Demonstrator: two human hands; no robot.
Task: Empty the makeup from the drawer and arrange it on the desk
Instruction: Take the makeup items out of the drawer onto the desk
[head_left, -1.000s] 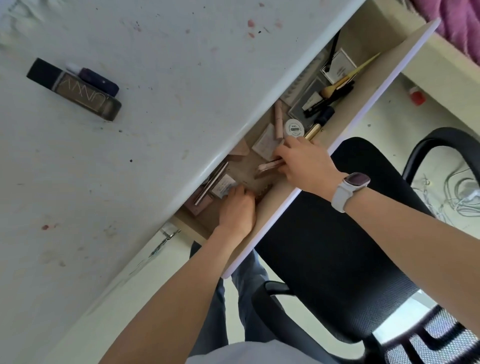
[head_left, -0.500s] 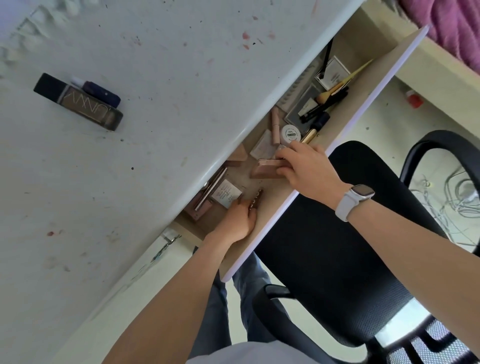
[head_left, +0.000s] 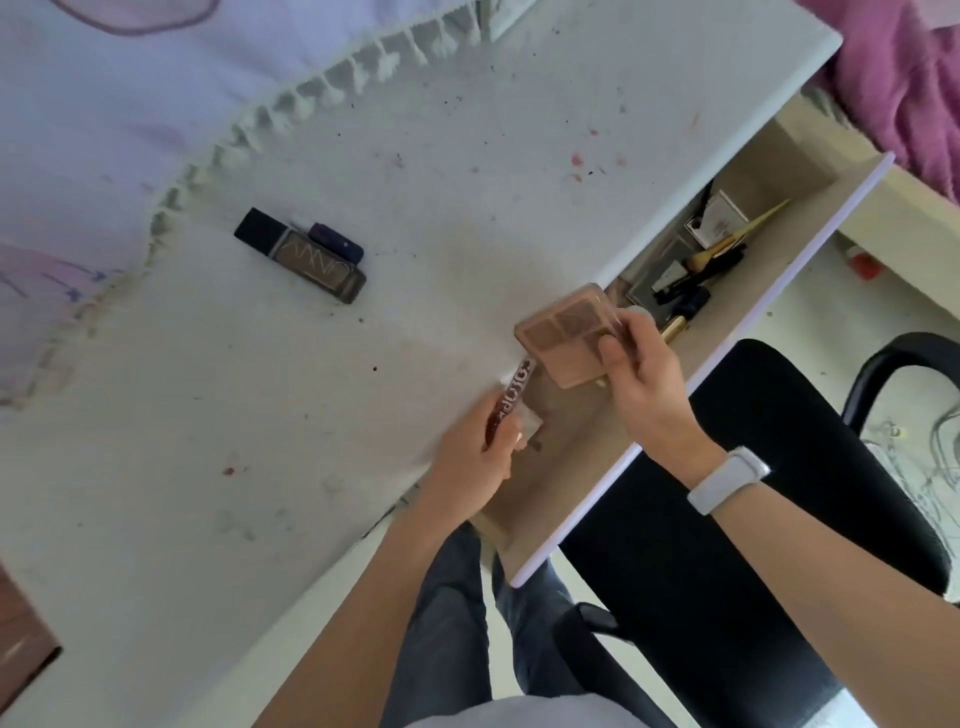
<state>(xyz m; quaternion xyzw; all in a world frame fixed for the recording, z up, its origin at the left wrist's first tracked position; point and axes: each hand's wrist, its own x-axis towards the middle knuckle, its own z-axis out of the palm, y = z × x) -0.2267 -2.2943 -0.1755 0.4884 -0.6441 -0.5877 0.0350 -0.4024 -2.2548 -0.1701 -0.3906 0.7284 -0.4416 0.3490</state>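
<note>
Hands: R (head_left: 641, 374) grips tan 4-pan palette (head_left: 563, 335); L (head_left: 475, 457) reddish tube (head_left: 509, 402).

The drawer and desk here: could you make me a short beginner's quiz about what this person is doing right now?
1. True or false: the right hand holds a pink palette above the desk's edge.
2. What does the left hand grip? A) a gold-handled brush B) a slim dark-red tube C) a white watch
3. Fill in: two dark items already lie on the desk, a long bottle and a small ____ tube beside it.

Key
1. True.
2. B, the tube; the brush is in the open drawer.
3. Purple, the small tube.
</note>
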